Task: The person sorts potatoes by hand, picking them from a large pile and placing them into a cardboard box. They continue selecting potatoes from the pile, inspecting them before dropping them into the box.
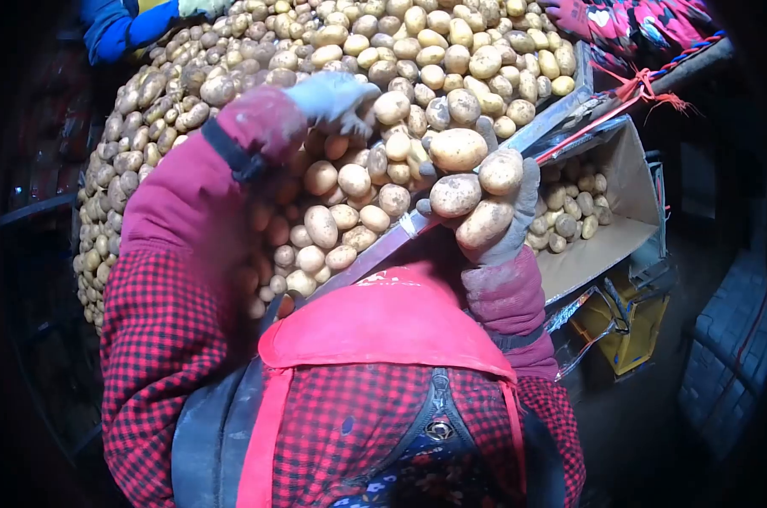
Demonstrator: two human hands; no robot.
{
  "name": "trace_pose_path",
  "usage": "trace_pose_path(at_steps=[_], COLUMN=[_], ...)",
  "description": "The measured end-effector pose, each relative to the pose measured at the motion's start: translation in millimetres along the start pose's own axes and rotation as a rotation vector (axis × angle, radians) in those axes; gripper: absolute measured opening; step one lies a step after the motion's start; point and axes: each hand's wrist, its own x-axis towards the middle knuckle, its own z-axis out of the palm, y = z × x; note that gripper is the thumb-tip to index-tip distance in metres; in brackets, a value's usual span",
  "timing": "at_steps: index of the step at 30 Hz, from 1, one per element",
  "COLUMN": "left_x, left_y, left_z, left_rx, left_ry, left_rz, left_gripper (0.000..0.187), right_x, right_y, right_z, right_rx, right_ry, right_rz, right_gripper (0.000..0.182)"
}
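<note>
My right hand [519, 212], in a grey, soiled glove, is closed around several potatoes [455, 196] clustered in its palm and fingers. It is above the metal edge of the heap, beside the cardboard box. My left hand [332, 97], in a pale blue glove, reaches over the potato heap [341, 216]. Its fingers are bent and somewhat apart, close to a potato [392, 107]. I see no potato held in it, though the underside of the hand is hidden.
A cardboard box [637, 199] with potatoes inside stands at the right, above a yellow crate [625, 330]. A metal rail [383, 250] borders the heap. Red twine [637, 85] hangs at the upper right. Other people's sleeves [150, 25] show at both upper corners.
</note>
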Motion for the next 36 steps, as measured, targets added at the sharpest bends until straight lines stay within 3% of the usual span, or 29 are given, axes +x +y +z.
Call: trace_pose_path(at_steps=[2,3,4,6,8,10,11,14,16,18,20,22,23,25,26,28,29,30,32,34,35,36], left_x=[-10.4,-10.7,-9.2,-14.4,-27.7,-31.6,-40.9,-63.7,-70.4,-66.4,-63.8,-49.3,-42.0,-35.6,-30.1,-22.8,-18.2,-13.8,-9.7,-7.3,-4.1,-1.5], left_y=[2.5,3.9,4.8,8.3,10.4,-13.6,-10.1,28.7,53.9,78.0,99.5,113.1,120.0,142.0,150.4,169.4,179.2,191.7,206.2,220.8,224.3,226.1], left_z=[13.6,18.1,24.5,25.3,11.3,30.1,29.2,23.7,16.5,20.9,15.2,25.0,28.7,27.2,28.1,31.5,39.0,42.4,47.9,49.6,53.8,57.5], left_rx=[0.003,0.007,0.012,-0.042,-0.314,-0.734,-0.719,-0.952,-1.109,-1.268,-1.330,-1.399,-1.382,-1.398,-1.418,-1.488,-1.584,-1.598,-1.528,-1.537,-1.533,-1.530], left_ry=[0.088,0.117,0.151,0.237,0.179,0.264,0.308,0.429,0.307,0.309,0.235,0.205,0.226,0.198,0.146,-0.032,-0.085,-0.117,-0.209,-0.284,-0.286,-0.279], left_rz=[-0.005,-0.040,-0.078,-0.093,-0.172,-0.061,-0.011,0.176,0.145,0.184,0.073,0.146,0.157,0.200,0.297,0.274,0.343,0.401,0.374,0.349,0.353,0.352], left_gripper=[0.063,0.063,0.063,0.065,0.069,0.071,0.071,0.073,0.079,0.073,0.071,0.070,0.070,0.072,0.074,0.076,0.076,0.078,0.080,0.080,0.080,0.080], right_x=[10.4,13.2,12.5,3.6,1.9,4.3,2.3,5.4,2.1,-4.3,-7.2,-2.2,-13.8,-41.6,-49.5,-67.8,-93.2,-103.4,-125.7,-158.9,-172.7,-189.1], right_y=[-6.0,-6.1,-2.8,2.6,-0.6,-6.0,-7.8,-7.3,-10.9,-22.5,-19.2,-24.5,-28.9,-38.7,-43.0,-50.8,-56.0,-58.7,-73.9,-81.8,-89.5,-85.6], right_z=[-21.4,-26.7,-28.9,-8.3,-3.9,-20.6,-6.8,-8.6,-5.6,-10.4,-26.0,-55.9,-52.4,-38.2,-55.9,-100.5,-66.3,-90.0,-130.6,-136.1,-149.8,-125.9], right_rx=[-0.009,0.073,0.072,-0.033,0.061,0.061,0.064,0.087,0.049,-0.342,-0.019,0.169,0.170,0.072,0.079,-0.003,0.224,0.216,-0.063,-0.028,-0.106,0.149], right_ry=[-0.352,-0.402,-0.412,-0.117,-0.204,-0.367,-0.259,-0.280,-0.327,-0.341,-0.191,-0.514,-0.496,0.044,0.073,-0.176,-0.033,-0.118,-0.125,-0.002,-0.127,0.286], right_rz=[0.063,0.122,0.135,0.022,0.054,0.125,0.091,0.066,0.050,-0.074,0.002,0.025,-0.004,-0.141,-0.176,-0.217,-0.220,-0.293,-0.338,-0.485,-0.527,-0.672], right_gripper=[0.078,0.081,0.081,0.084,0.086,0.083,0.081,0.077,0.065,0.066,0.073,0.073,0.073,0.024,0.024,0.067,0.068,0.072,0.069,0.066,0.069,0.068])
